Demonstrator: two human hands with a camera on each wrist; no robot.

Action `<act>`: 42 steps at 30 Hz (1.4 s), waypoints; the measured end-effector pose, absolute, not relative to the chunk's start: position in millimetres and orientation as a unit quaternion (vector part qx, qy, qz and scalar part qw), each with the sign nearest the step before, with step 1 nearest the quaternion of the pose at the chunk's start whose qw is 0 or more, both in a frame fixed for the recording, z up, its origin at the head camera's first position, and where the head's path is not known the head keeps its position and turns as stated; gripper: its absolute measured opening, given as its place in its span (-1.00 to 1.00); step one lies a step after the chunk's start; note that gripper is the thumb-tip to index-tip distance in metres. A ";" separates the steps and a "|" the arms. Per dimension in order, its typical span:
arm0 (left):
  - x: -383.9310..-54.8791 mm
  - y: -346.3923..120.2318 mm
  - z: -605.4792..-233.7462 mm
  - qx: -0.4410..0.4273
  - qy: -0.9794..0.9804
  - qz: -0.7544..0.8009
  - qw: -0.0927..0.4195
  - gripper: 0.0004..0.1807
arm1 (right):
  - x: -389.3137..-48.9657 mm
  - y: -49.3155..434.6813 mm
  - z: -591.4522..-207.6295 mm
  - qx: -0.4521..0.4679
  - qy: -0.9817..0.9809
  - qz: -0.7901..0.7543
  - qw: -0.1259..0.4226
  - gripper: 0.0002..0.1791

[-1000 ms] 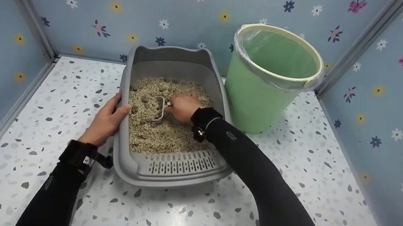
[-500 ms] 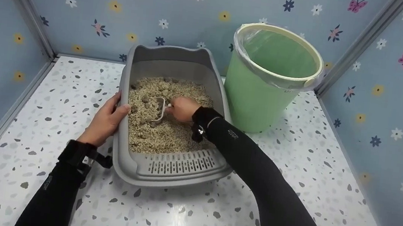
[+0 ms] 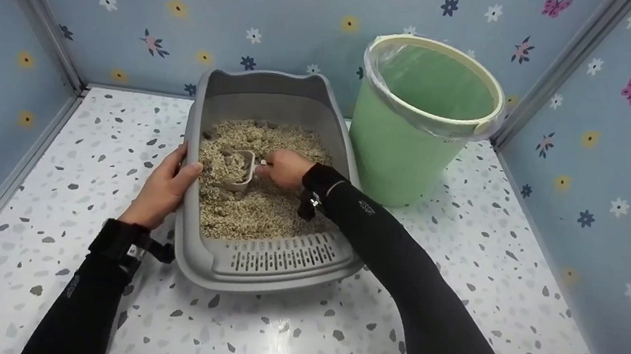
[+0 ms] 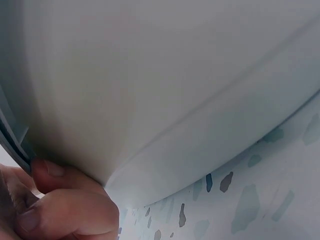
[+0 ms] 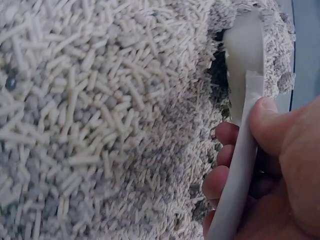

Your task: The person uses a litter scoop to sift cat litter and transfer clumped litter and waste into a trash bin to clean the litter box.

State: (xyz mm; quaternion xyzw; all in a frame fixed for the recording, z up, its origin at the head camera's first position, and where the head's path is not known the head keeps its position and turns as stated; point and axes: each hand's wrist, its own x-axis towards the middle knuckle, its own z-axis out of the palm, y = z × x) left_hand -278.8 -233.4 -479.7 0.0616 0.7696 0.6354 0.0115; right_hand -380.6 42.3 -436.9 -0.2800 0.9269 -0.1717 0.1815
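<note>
The grey litter box (image 3: 275, 283) holds tan pellet litter (image 3: 252, 217). My left hand (image 3: 160, 191) grips its left rim, thumb on top; in the left wrist view the fingers (image 4: 75, 210) curl beneath the rim against the outer wall. My right hand (image 3: 288, 169) is inside the box, holding a pale litter scoop (image 3: 251, 165) by its handle. The scoop's head points left and carries a heap of litter. In the right wrist view the fingers and thumb wrap the scoop handle (image 5: 239, 165), and its head (image 5: 244, 45) sits partly in the litter.
A green trash bin (image 3: 390, 161) with a clear liner (image 3: 371, 68) stands close to the box's right side. Flower-patterned panels (image 3: 133, 17) enclose the back and both sides. The speckled floor (image 3: 286, 344) runs around the box.
The scoop head has come up from the litter and now holds a heap where its rim was mostly buried. My right hand has shifted very slightly. The left hand stays on the rim.
</note>
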 end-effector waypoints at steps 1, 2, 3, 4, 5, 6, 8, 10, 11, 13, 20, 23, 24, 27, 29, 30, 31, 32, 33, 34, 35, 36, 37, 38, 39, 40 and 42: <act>-278.8 -233.5 -479.7 0.061 0.769 0.636 0.013 -0.13 | -381.3 42.1 -436.8 -0.279 0.926 -0.174 0.185 -0.59; -278.8 -233.8 -480.0 0.060 0.769 0.636 0.016 -0.12 | -382.1 42.0 -437.0 -0.279 0.925 -0.176 0.186 -0.59; -278.7 -234.2 -480.4 0.060 0.770 0.635 0.019 -0.12 | -382.9 42.0 -437.2 -0.280 0.925 -0.178 0.187 -0.58; -278.7 -234.3 -480.7 0.059 0.769 0.636 0.021 -0.11 | -383.5 42.0 -437.3 -0.282 0.924 -0.178 0.187 -0.58; -278.7 -234.4 -481.0 0.060 0.768 0.637 0.023 -0.11 | -384.0 42.0 -437.4 -0.285 0.923 -0.179 0.185 -0.58; -278.8 -234.5 -481.4 0.060 0.767 0.638 0.024 -0.11 | -384.2 42.1 -437.5 -0.288 0.922 -0.180 0.184 -0.59; -279.2 -234.5 -482.1 0.064 0.765 0.640 0.026 -0.11 | -384.5 42.2 -437.9 -0.292 0.922 -0.180 0.182 -0.60; -279.6 -234.1 -482.2 0.066 0.762 0.643 0.024 -0.11 | -384.2 42.4 -438.0 -0.292 0.921 -0.182 0.180 -0.60; -279.6 -234.0 -482.3 0.066 0.762 0.644 0.023 -0.11 | -383.9 42.5 -438.2 -0.290 0.922 -0.184 0.180 -0.61; -279.7 -233.6 -482.0 0.064 0.763 0.643 0.022 -0.12 | -383.5 42.5 -438.7 -0.286 0.922 -0.188 0.179 -0.61; -278.8 -232.9 -480.8 0.060 0.771 0.634 0.015 -0.13 | -381.0 42.4 -437.7 -0.283 0.925 -0.191 0.167 -0.63; -278.9 -232.8 -480.4 0.063 0.770 0.635 0.013 -0.13 | -379.7 41.9 -435.8 -0.283 0.927 -0.189 0.157 -0.63; -279.0 -232.7 -480.3 0.064 0.769 0.636 0.012 -0.13 | -379.4 41.9 -435.3 -0.283 0.927 -0.190 0.154 -0.63; -279.5 -232.8 -480.0 0.064 0.770 0.635 0.012 -0.13 | -379.3 42.6 -434.5 -0.285 0.932 -0.178 0.137 -0.61; -279.7 -232.8 -480.0 0.062 0.769 0.636 0.012 -0.13 | -379.7 43.9 -434.5 -0.285 0.935 -0.170 0.127 -0.60; -279.7 -232.9 -480.1 0.062 0.770 0.634 0.012 -0.13 | -380.0 44.7 -434.4 -0.285 0.936 -0.167 0.124 -0.59; -279.6 -233.0 -480.0 0.061 0.771 0.633 0.012 -0.13 | -380.3 45.4 -434.2 -0.285 0.936 -0.166 0.121 -0.59; -279.5 -233.2 -480.0 0.063 0.770 0.635 0.014 -0.13 | -380.5 46.2 -433.7 -0.285 0.936 -0.169 0.121 -0.59; -279.4 -233.4 -479.9 0.065 0.768 0.637 0.017 -0.13 | -380.8 46.9 -433.2 -0.285 0.935 -0.171 0.122 -0.59; -279.5 -233.8 -480.0 0.067 0.767 0.638 0.020 -0.13 | -380.9 47.6 -432.4 -0.283 0.934 -0.177 0.125 -0.59; -279.5 -234.0 -480.0 0.070 0.765 0.640 0.022 -0.13 | -381.0 48.3 -431.6 -0.281 0.933 -0.184 0.128 -0.60; -279.3 -234.1 -479.8 0.072 0.763 0.642 0.023 -0.12 | -381.1 48.9 -430.8 -0.280 0.932 -0.189 0.131 -0.61; -279.5 -234.1 -479.6 0.074 0.760 0.645 0.025 -0.12 | -381.0 49.4 -430.1 -0.278 0.931 -0.195 0.133 -0.62; -279.7 -234.2 -479.6 0.077 0.758 0.648 0.025 -0.12 | -380.8 49.9 -429.3 -0.277 0.931 -0.198 0.133 -0.62; -279.9 -234.2 -479.6 0.077 0.758 0.648 0.023 -0.11 | -380.6 50.5 -428.9 -0.276 0.931 -0.199 0.132 -0.62; -279.9 -234.1 -479.6 0.076 0.758 0.648 0.021 -0.11 | -379.9 51.2 -428.1 -0.273 0.932 -0.201 0.131 -0.63; -279.9 -234.0 -479.9 0.076 0.759 0.647 0.017 -0.11 | -377.9 53.2 -426.1 -0.271 0.934 -0.200 0.121 -0.63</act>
